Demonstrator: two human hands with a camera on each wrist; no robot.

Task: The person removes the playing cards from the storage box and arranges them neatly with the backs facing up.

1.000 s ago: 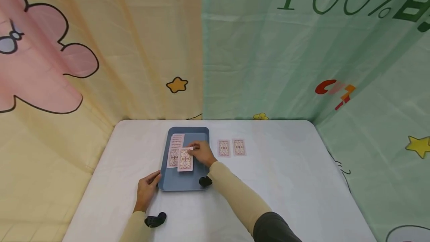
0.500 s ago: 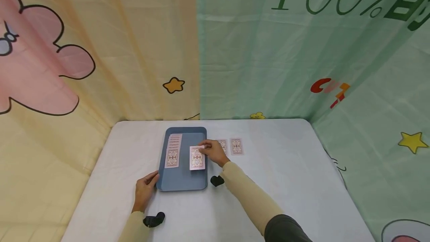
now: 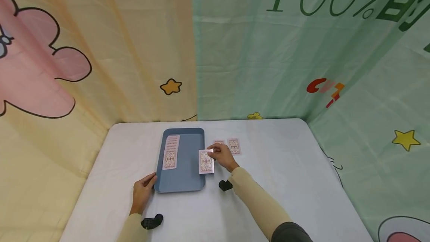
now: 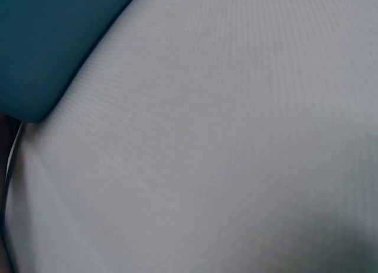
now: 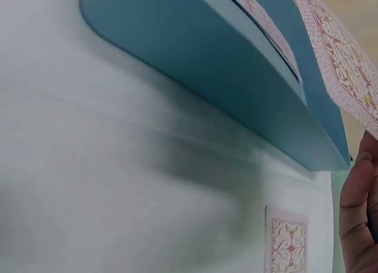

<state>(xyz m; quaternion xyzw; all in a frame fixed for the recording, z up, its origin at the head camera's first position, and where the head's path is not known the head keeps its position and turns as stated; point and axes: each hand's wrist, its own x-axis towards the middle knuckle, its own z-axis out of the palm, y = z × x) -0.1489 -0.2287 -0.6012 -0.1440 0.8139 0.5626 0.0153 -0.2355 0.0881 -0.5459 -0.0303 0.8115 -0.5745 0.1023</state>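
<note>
A playing card [image 3: 205, 161], its red patterned back showing, hangs over the right rim of the blue-grey tray [image 3: 181, 182]. My right hand [image 3: 224, 158] pinches it near its upper right corner. In the right wrist view the raised card [image 5: 348, 57] is tilted, with my right fingers [image 5: 354, 214] at its edge. Several overlapping playing cards [image 3: 170, 160] lie in a column along the tray's left side. My left hand [image 3: 142, 193] holds the tray's left edge between thumb and fingers; the left wrist view shows mainly the tray's corner [image 4: 53, 48] and hides the grip.
Right of the tray, two more face-down playing cards lie on the white table [image 3: 289, 174]: one card [image 3: 234, 146] in full sight, the other card [image 3: 219, 142] partly behind my right hand. Patterned curtains [image 3: 248, 66] hang behind the table and along its sides.
My right hand has carried the card rightward, from beside the column of cards to over the tray's right rim. My left hand has stayed at the tray's edge. The view has shifted slightly.
</note>
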